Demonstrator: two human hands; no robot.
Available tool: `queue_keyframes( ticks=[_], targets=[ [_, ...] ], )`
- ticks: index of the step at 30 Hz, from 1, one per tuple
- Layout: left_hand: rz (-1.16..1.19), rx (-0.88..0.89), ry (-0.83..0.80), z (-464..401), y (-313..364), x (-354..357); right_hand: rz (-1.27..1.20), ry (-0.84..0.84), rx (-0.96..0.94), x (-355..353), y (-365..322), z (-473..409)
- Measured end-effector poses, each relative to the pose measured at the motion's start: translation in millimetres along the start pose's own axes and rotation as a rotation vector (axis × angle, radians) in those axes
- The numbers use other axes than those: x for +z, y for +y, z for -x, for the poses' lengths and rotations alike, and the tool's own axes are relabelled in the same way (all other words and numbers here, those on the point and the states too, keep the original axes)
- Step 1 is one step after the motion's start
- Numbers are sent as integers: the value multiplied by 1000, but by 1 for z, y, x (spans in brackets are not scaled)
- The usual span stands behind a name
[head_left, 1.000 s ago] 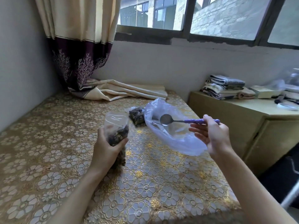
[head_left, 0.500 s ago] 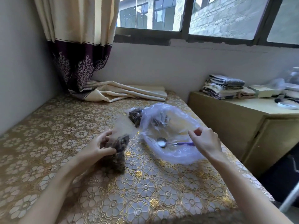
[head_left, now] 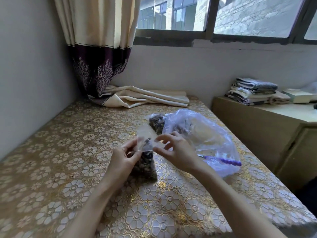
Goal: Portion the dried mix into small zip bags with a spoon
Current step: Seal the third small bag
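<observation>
Embossed cloth: gold and white flower-pattern cover with a raised, glossy texture, spread over the worktop (head_left: 51, 169); its left edge meets the plain wall, its right edge drops off beside a low cabinet (head_left: 257, 134).
Curtain: one cream panel with a dark purple hem printed with pale branches (head_left: 101, 48); its tail lies in folds on the far side of the worktop.
Open room: the broad left half of the worktop and the near strip are bare patterned cloth.
Left hand: (head_left: 122, 162) fingers curled, pinching the left side of the zip bag's top strip.
Zip bag: one small clear, soft plastic bag (head_left: 145, 162), its lower half dark with dried mix, standing on the worktop between the two hands.
Right hand: (head_left: 178, 152) thumb and forefinger pinch the bag's top strip from the right; the other fingers are spread.
Second filled bag: one more small bag of dark mix (head_left: 156, 122) lies farther back, touching the large bag.
Large bag: one crinkled, translucent bluish plastic bag (head_left: 214, 134), bulging, right of the hands.
Spoon: one, with a ribbed purple handle (head_left: 229, 162), lying at the large bag's near edge; its bowl is hidden behind the right hand.
Folded cloths: a stack on the cabinet (head_left: 253, 90), count unclear.
</observation>
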State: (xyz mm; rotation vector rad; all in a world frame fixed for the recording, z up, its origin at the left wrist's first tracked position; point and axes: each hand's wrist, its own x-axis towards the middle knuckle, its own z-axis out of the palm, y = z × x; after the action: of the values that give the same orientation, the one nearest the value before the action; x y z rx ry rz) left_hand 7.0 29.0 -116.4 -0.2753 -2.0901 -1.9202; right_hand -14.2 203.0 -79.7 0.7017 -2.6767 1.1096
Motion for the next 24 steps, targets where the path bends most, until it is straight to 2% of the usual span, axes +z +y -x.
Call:
queue_keyframes(
  ticks=[3, 6, 9, 13, 18, 24],
  targets=[
    [27, -26, -65, 1, 3, -9, -198, -64, 34, -3, -1, 1],
    [13, -53, -223, -4, 11, -19, -143, -33, -48, -12, -7, -1],
    [28, -16, -147, -10, 24, -22, -66, 61, -154, -23, -14, -6],
    [-69, 84, -23, -14, 36, -25, -6, 99, -239, -27, -23, -9],
    [-67, 62, 70, -17, 40, -34, -208, 147, -150, -36, -23, -10],
    [-24, -29, -1, -17, 42, -31, -349, 133, 6, -40, -15, -8]
  ],
)
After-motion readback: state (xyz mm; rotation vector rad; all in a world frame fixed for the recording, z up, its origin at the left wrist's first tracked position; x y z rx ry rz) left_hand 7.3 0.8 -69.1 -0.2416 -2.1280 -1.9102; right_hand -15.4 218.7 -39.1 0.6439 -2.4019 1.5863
